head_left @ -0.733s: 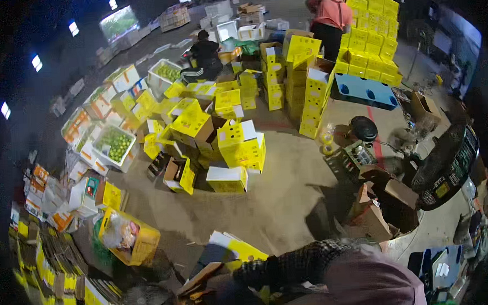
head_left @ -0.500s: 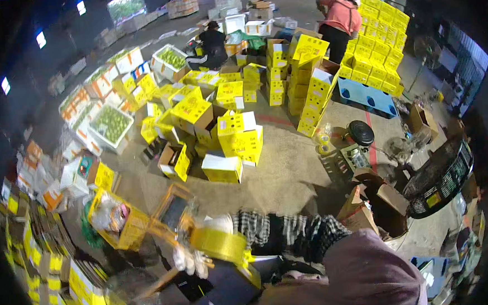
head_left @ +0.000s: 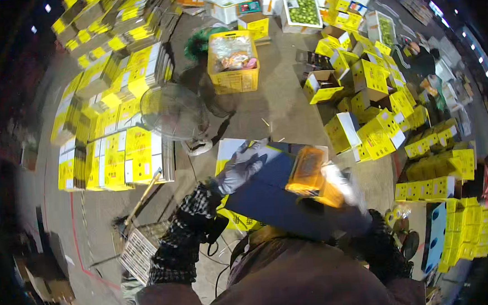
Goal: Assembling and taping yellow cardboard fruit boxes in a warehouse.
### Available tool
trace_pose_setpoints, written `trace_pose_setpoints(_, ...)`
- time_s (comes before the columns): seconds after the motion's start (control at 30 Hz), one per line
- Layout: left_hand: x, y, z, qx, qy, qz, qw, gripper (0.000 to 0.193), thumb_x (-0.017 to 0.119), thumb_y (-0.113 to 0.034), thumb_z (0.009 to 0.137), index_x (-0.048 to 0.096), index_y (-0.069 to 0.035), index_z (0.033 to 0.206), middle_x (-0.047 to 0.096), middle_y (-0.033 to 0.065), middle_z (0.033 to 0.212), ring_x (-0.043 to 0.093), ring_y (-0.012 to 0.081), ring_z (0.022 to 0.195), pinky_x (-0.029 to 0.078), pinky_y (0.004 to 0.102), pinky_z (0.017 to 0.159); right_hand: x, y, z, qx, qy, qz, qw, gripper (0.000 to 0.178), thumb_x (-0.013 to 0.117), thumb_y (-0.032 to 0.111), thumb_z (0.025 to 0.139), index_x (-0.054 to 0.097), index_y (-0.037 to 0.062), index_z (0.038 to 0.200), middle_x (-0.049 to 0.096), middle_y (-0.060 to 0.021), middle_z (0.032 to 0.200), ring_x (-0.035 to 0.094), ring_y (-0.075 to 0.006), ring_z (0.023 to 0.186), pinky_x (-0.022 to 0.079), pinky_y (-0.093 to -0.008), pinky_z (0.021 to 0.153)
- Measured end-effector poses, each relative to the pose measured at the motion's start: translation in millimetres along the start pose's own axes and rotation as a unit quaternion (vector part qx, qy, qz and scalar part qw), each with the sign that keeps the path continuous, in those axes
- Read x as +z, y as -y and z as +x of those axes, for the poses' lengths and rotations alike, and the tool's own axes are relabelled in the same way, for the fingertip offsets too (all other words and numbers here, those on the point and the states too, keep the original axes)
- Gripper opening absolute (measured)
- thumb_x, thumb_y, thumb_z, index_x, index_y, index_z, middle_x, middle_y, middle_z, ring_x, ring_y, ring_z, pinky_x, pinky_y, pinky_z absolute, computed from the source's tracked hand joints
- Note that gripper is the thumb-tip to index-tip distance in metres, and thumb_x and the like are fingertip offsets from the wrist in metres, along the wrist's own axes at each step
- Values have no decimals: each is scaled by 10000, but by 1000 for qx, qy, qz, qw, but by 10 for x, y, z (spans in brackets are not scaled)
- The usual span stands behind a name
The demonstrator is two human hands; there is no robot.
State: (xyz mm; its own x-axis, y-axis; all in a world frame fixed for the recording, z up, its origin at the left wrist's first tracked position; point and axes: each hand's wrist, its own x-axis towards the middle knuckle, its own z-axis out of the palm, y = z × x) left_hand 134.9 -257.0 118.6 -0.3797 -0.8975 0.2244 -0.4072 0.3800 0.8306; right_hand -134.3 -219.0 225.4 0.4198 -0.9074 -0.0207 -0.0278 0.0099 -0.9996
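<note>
My left hand [head_left: 241, 166], in a pale grey glove, lies with its fingers stretched over the left part of a dark blue flat panel [head_left: 265, 182]. Yellow and white carton board [head_left: 227, 149] shows along the panel's left edge. Over the panel's right side, my right hand [head_left: 342, 187], gloved in white and smeared by motion, is closed on an orange tape dispenser [head_left: 306, 171]. How its fingers grip the dispenser is blurred.
Stacks of flattened yellow cartons [head_left: 126, 137] stand left, beside a round fan [head_left: 173, 112]. Ahead sits a yellow crate [head_left: 234, 80] holding plastic bags. Folded yellow boxes [head_left: 374, 136] crowd the right; a white crate [head_left: 141, 254] with a wooden-handled tool [head_left: 143, 198] is at lower left.
The view has swung left, bringing the carton stacks and fan into the upper left. The dispenser has moved right, apart from my left hand, whose fingers are now stretched over the panel.
</note>
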Motion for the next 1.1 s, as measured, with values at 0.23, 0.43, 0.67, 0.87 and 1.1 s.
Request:
trace_pose_setpoints(0.23,108,-1079,-366,-225,-147,-274,923,364,524,-219,911,486,17,1185,589,146,1097,543,213,1026,406,303,898,72,125,-174,-85,24,-405,910,425,678,164,727,599,205,1143,570,-147,889,570,-301,766,477,-365,644)
trace_pose_setpoints(0.43,457,-1096,-298,-242,-236,-350,874,268,523,-196,907,589,29,1038,627,133,1005,559,216,972,426,335,854,103,410,-268,-132,49,-474,869,489,690,296,705,580,221,1175,554,-134,851,563,-296,750,484,-372,598)
trace_pose_setpoints(0.67,280,696,-785,-371,-129,-8,920,351,575,-282,843,489,-11,1051,618,110,877,599,269,784,467,406,667,390,634,30,-82,135,-595,788,512,653,312,730,532,270,1226,523,-146,784,592,-292,626,491,-394,528)
trace_pose_setpoints(0.87,292,-179,-106,-268,-139,30,953,504,555,-436,857,544,22,1067,617,196,860,604,310,833,451,388,747,64,526,-3,-157,92,-561,808,550,646,299,727,494,311,1255,496,-138,717,577,-287,558,477,-384,475)
trace_pose_setpoints(1.1,56,-484,-316,-213,-169,207,940,430,544,-426,859,594,-4,926,581,156,682,577,291,609,449,360,568,-1142,506,-1036,62,171,-674,716,611,659,229,717,456,388,1270,489,-123,706,557,-268,544,448,-362,442)
